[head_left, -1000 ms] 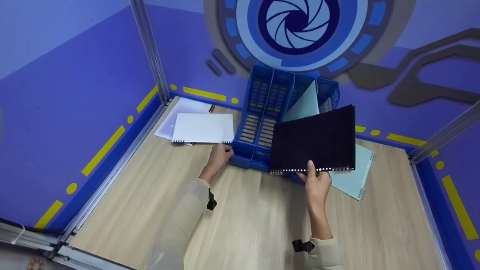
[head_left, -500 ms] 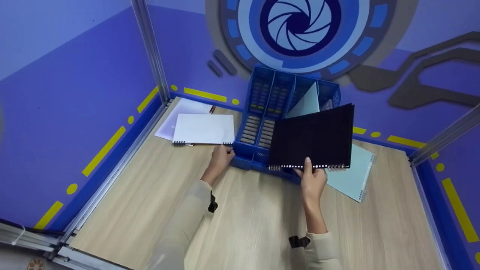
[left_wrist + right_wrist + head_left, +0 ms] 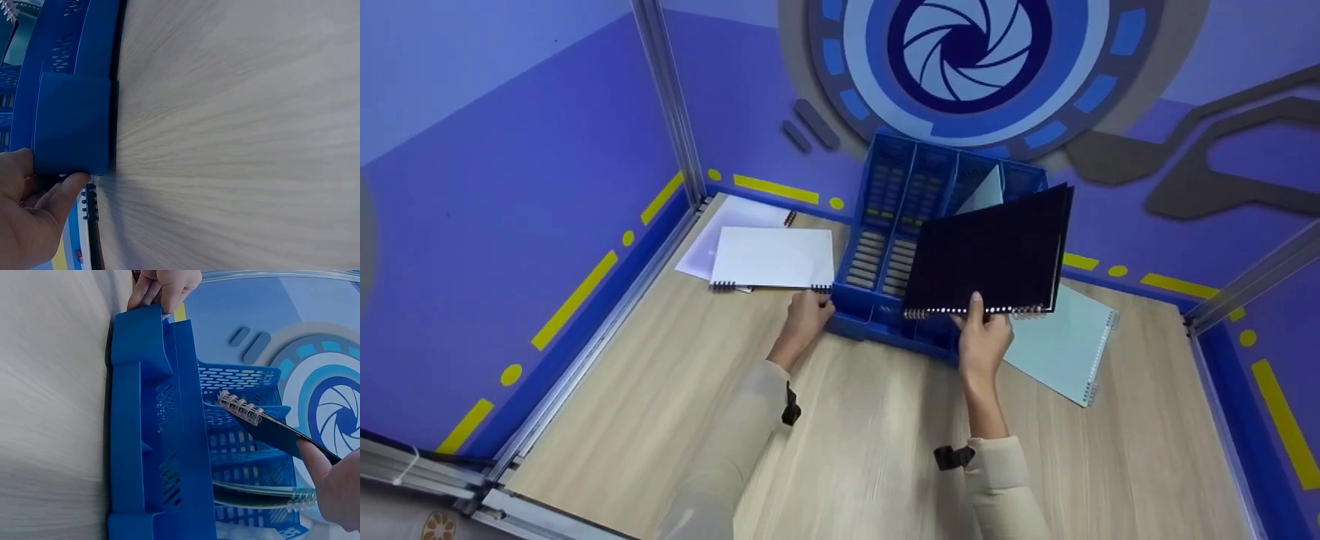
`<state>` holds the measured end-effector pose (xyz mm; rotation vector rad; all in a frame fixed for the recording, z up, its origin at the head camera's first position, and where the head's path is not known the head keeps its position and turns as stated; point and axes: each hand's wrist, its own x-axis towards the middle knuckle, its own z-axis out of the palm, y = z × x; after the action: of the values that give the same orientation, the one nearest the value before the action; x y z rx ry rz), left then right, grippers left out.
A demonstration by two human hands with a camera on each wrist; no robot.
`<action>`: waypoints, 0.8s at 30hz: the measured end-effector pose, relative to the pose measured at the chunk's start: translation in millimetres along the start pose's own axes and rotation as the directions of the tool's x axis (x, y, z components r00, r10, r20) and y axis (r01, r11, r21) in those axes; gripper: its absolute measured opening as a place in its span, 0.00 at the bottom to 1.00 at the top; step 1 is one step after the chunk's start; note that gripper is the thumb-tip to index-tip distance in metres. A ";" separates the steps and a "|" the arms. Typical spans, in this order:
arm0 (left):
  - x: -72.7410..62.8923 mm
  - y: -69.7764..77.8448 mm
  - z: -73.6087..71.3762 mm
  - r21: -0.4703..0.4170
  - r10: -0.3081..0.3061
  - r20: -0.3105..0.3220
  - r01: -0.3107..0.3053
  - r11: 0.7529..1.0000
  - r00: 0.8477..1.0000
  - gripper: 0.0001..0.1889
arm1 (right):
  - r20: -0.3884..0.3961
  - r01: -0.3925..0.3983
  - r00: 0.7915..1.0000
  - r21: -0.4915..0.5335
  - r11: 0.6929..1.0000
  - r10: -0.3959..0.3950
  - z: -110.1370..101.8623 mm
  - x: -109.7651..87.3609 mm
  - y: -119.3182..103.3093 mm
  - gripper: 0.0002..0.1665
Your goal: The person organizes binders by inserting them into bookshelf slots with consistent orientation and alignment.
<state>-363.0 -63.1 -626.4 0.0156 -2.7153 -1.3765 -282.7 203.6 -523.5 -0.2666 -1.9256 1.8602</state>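
A blue file organizer [image 3: 851,326] with several upright compartments stands against the back wall. At its front left corner my left hand [image 3: 802,324] pinches the edge, thumb and fingers on either side of the corner [image 3: 73,124]. My right hand [image 3: 984,346] holds a black spiral notebook [image 3: 986,259] by its coil-bound edge, thumb on top. The notebook is tilted in front of the right compartments and hides part of them. In the right wrist view its coil [image 3: 241,408] is above the compartment openings. A pale green notebook [image 3: 988,192] stands in one compartment.
Left of the organizer lies a white spiral notebook [image 3: 772,259], partly over a lilac one [image 3: 697,251]. Another pale green spiral notebook [image 3: 1061,349] lies on the table at the right. Metal rails [image 3: 667,105] edge the walls.
My right hand has lifted the black notebook slightly up and toward the organizer, and its tilt has changed a little. The left hand stays at the organizer's corner.
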 end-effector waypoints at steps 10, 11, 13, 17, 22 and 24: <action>-3.5 -5.1 -0.3 0.030 -0.010 -0.011 0.010 1.000 1.000 0.22 | -0.019 0.108 0.994 -0.125 0.986 -0.111 32.4 19.3 2.9 0.19; -3.6 -4.6 -0.2 0.026 -0.009 -0.013 0.009 1.000 1.000 0.22 | -0.020 0.107 0.994 -0.128 0.986 -0.110 35.9 21.7 3.0 0.18; -3.6 -3.1 0.1 0.022 -0.009 -0.015 0.009 1.000 1.000 0.22 | -0.023 0.101 0.994 -0.150 0.984 -0.106 41.7 26.3 3.3 0.17; -1.1 -0.7 2.1 0.024 -0.009 -0.015 0.010 1.000 1.000 0.21 | -0.048 0.087 0.994 -0.163 0.983 -0.096 47.8 30.1 4.9 0.22; 1.4 1.2 3.5 0.026 -0.011 -0.021 0.011 1.000 1.000 0.20 | -0.060 0.068 0.995 -0.124 0.990 -0.076 53.2 29.8 9.5 0.19; 0.3 1.0 3.7 0.022 -0.016 -0.016 0.017 1.000 1.000 0.20 | -0.073 0.037 0.996 -0.121 0.992 -0.046 55.8 28.7 12.1 0.16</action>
<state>-363.6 -59.5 -627.8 0.0502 -2.7236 -1.3445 -334.7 166.9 -529.8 -0.3280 -1.9782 1.6870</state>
